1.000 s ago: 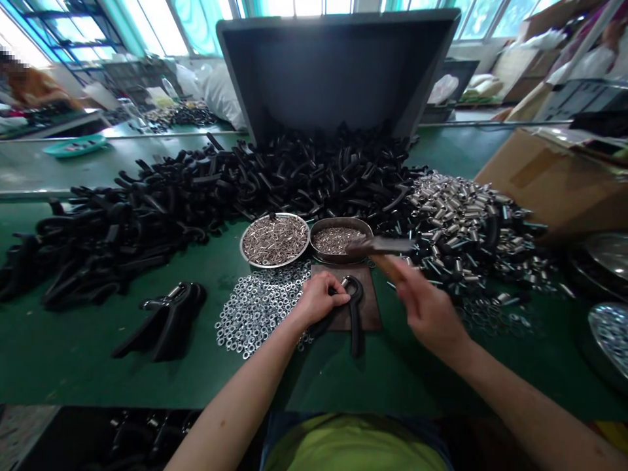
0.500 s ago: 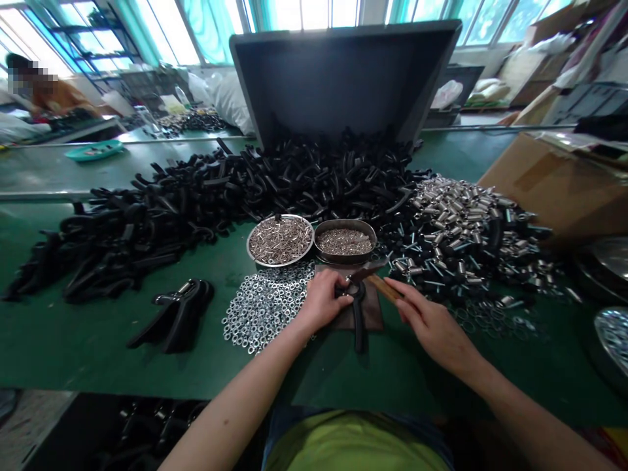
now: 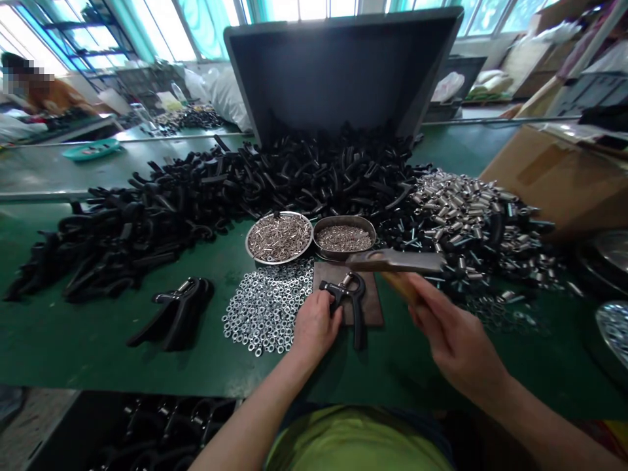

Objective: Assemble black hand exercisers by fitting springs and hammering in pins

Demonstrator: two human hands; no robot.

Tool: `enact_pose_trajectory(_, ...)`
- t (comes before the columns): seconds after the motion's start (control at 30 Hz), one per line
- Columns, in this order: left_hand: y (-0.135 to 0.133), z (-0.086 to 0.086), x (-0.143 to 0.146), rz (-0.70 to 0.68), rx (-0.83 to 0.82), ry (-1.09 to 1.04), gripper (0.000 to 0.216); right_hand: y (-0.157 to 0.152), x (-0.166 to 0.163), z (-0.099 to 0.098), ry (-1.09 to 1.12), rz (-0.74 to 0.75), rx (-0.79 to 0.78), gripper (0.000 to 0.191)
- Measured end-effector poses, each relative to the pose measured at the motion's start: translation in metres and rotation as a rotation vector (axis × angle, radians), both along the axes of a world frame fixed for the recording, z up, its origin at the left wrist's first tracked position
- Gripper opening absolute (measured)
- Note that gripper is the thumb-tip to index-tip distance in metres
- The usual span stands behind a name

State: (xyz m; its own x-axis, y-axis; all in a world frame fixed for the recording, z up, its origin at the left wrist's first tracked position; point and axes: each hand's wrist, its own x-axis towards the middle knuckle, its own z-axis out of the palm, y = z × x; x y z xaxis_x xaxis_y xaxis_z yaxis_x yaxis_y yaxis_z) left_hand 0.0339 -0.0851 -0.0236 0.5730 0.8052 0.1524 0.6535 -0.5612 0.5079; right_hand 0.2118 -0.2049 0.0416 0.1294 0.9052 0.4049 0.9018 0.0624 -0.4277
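A black hand grip strengthener (image 3: 358,317) with a metal spring near its top rests on a flat brown plate (image 3: 375,307). My left hand (image 3: 314,327) has its fingers closed around its left handle. In my right hand (image 3: 454,337) is a hammer (image 3: 402,261), gripped by the wooden handle, its metal head raised above the plate and apart from the grip strengthener. Left of the plate spreads a pile of small metal nuts (image 3: 265,314). Another hand grip strengthener (image 3: 179,314) lies farther left on the green table.
Behind the plate stand a round dish (image 3: 249,254) of metal pins and an oval tin (image 3: 343,254) of small metal parts. Black handles (image 3: 294,176) heap before a tipped grey bin (image 3: 338,72). Springs (image 3: 456,203) lie right, near a cardboard box (image 3: 554,176). A person sits far left.
My right hand has lifted the hammer off the grip strengthener and moved right, toward me. My left hand has slid down and left, uncovering the spring.
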Motion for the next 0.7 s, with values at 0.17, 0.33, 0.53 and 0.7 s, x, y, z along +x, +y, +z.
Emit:
enact_pose_trajectory(0.17,0.001,0.001,0.001,-0.008,-0.057,0.020,0.006,0.003,-0.001,-0.013,-0.133,0.075,-0.253,0.048)
enact_pose_trajectory(0.33,0.005,0.002,0.002,-0.009,-0.078,0.061,0.010,0.025,0.004,-0.003,-0.002,-0.039,-0.069,0.046)
enact_pose_trajectory(0.53,0.014,0.015,0.009,-0.001,-0.112,0.206,0.014,0.039,0.025,-0.036,-0.081,-0.076,-0.241,0.042)
enact_pose_trajectory(0.7,0.047,0.038,-0.029,0.109,-0.056,0.209,0.013,0.007,0.044,-0.065,-0.232,-0.147,-0.099,0.044)
